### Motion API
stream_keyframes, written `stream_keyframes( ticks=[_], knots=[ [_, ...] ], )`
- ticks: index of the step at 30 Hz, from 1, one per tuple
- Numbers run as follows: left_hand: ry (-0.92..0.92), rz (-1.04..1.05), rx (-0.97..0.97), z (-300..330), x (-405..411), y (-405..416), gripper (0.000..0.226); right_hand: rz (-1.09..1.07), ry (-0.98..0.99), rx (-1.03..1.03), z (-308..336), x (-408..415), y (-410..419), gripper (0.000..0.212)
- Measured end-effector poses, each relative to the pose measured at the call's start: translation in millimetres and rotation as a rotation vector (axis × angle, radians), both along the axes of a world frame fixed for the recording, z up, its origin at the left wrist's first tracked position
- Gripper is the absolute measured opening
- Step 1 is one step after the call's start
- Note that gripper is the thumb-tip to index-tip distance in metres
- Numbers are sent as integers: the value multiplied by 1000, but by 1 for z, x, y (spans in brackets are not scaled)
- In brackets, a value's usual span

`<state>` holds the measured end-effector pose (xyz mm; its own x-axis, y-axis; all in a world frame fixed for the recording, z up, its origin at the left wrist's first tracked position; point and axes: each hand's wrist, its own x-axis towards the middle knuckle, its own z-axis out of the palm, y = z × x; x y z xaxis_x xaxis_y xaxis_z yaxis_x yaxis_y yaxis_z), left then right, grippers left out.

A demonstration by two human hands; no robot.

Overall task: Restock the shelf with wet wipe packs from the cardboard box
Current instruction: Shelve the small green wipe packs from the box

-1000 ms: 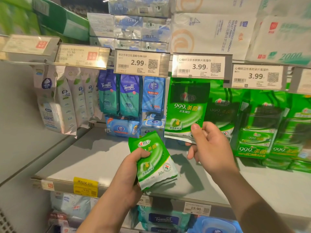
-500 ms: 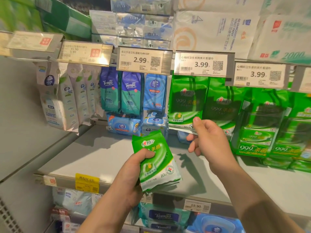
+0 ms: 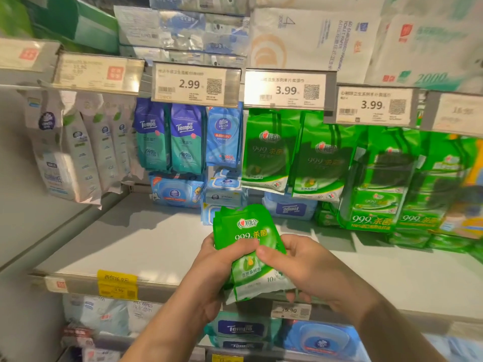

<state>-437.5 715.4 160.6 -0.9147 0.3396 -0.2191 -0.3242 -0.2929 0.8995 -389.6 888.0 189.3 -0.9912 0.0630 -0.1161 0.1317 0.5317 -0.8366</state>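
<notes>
A small stack of green wet wipe packs (image 3: 248, 232) is held in front of the grey shelf (image 3: 146, 244). My left hand (image 3: 217, 267) grips the stack from the left, thumb across the front pack. My right hand (image 3: 300, 262) pinches the front pack from the right, its thumb meeting the left thumb. More green packs of the same kind (image 3: 266, 150) hang from pegs under the 3.99 price tag (image 3: 286, 90), just above and behind my hands. The cardboard box is out of view.
Blue Tempo packs (image 3: 170, 142) and white packs (image 3: 75, 152) hang to the left. Blue tubs of wipes (image 3: 177, 192) lie at the shelf's back. Larger green multipacks (image 3: 379, 184) fill the right. Bare shelf surface spreads to the left of my hands.
My right hand let go of the hanging green pack and came down to the stack in my left hand. The view moved closer to the shelf.
</notes>
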Motion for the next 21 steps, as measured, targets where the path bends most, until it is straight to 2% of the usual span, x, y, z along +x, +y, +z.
stream_keyframes(
  ticks=[2,4,9,16,19,21],
  knots=[
    [-7,8,1,0,2,6,83,-4,-8,-66,-1,5,5,51],
    [-23,22,9,0,2,11,71,-36,-9,-151,0,11,12,31],
    [-150,20,-2,-2,-3,16,38,-215,137,-137,4,29,30,9],
    [-121,66,-27,-7,-6,22,20,-287,499,-37,21,47,43,12],
    [-113,43,-3,-4,-3,23,15,-299,616,-60,31,49,45,22],
    [-112,39,9,-4,-2,22,16,-298,698,-76,39,49,45,16]
  ],
)
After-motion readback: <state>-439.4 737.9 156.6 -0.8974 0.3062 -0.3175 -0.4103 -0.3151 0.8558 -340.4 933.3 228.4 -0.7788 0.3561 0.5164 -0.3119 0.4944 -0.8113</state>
